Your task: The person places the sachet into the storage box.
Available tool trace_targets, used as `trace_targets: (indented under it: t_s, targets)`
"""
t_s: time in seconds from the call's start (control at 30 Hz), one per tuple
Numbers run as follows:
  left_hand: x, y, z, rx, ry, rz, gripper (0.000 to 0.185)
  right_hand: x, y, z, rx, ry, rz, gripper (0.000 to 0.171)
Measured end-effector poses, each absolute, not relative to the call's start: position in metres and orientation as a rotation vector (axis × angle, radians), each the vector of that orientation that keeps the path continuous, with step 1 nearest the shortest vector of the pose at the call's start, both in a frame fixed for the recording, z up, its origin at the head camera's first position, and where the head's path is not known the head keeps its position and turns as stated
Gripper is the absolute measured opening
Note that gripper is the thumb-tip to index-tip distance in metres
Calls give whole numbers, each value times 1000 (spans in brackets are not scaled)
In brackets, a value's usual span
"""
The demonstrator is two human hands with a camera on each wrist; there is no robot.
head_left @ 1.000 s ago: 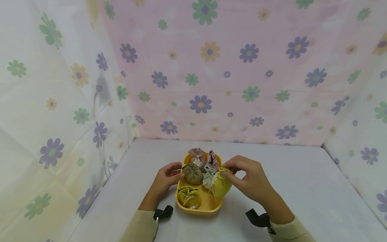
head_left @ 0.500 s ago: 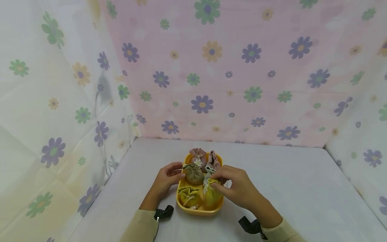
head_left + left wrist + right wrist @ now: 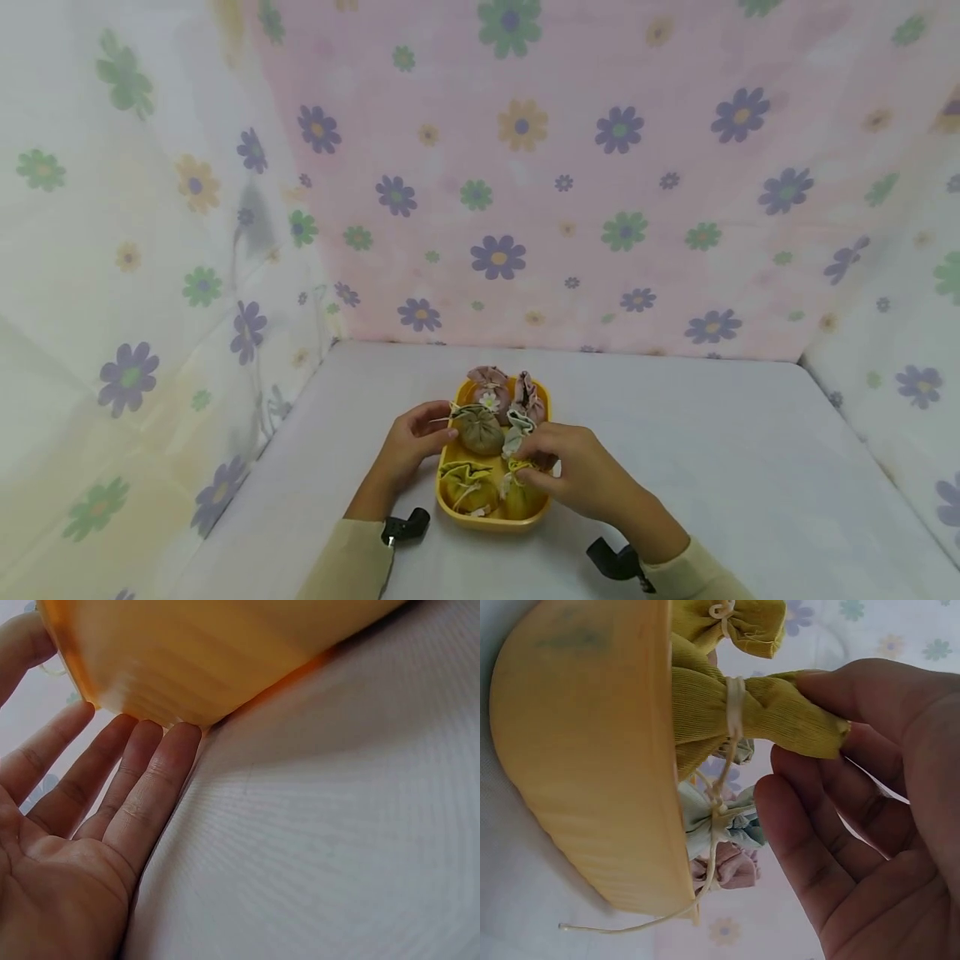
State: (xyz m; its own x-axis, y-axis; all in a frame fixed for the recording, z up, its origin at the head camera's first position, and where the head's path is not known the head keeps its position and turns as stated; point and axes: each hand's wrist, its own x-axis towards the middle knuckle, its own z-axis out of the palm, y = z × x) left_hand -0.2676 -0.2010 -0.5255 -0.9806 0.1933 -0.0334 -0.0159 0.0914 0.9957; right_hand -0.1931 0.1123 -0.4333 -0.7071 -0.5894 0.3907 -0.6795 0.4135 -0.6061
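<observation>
A yellow tray [image 3: 491, 521] sits on the pale table [image 3: 735, 450], close to the near edge, at about 6 o'clock in the head view. It holds several small drawstring pouches. The right hand [image 3: 573, 475] comes in from 4 o'clock and pinches the gathered neck of a yellow-green pouch [image 3: 519, 498] that sits in the near right part of the tray. In the right wrist view the thumb and fingertips [image 3: 821, 686] clamp the cloth tail of that pouch [image 3: 761, 712] just above its cream tie, while the other fingers stay loosely spread and hold nothing. The pouch body rests inside the tray wall [image 3: 592, 772].

The left hand [image 3: 408, 442] lies at the tray's 9 o'clock side. In the left wrist view its fingers [image 3: 146, 780] are straight and apart, with the tips touching the outside of the tray wall [image 3: 225, 652] low down by the table, and the thumb reaches up along the rim. It presses rather than grasps.

Beside the held pouch, at its 9 o'clock, lies a second yellow pouch [image 3: 467, 487]. At 12 o'clock from that is an olive pouch [image 3: 478, 429], and a pale mint pouch [image 3: 516, 432] stands between the olive one and the right hand. Two pink pouches [image 3: 489, 385] fill the far end of the tray. A loose cream string [image 3: 630, 922] trails over the tray rim in the right wrist view.

Flowered cloth [image 3: 525, 183] hangs all round behind the table
</observation>
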Motion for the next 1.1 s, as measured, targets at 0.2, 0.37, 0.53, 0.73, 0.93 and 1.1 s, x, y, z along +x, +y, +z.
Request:
trace_targets:
  t_s: [0.2, 0.37, 0.53, 0.73, 0.93, 1.1]
  targets:
    - [-264, -201, -526, 177, 2201, 2019, 58, -192, 112, -436, 1143, -2575, 1187, 17]
    - [-263, -202, -526, 172, 2200, 2019, 58, -191, 113, -434, 1142, -2580, 1190, 10]
    - [-264, -202, -524, 188, 2193, 2028, 58, -192, 116, -428, 1104, -2581, 1186, 8]
    - [-266, -202, -525, 173, 2192, 2019, 59, -194, 124, -423, 1054, -2577, 1154, 10]
    - [-268, -204, -523, 124, 2230, 1988, 54, -197, 135, -411, 964, -2592, 1118, 13]
    - [-271, -206, -510, 189, 2351, 1924, 46, -203, 157, -405, 794, -2656, 951, 22]
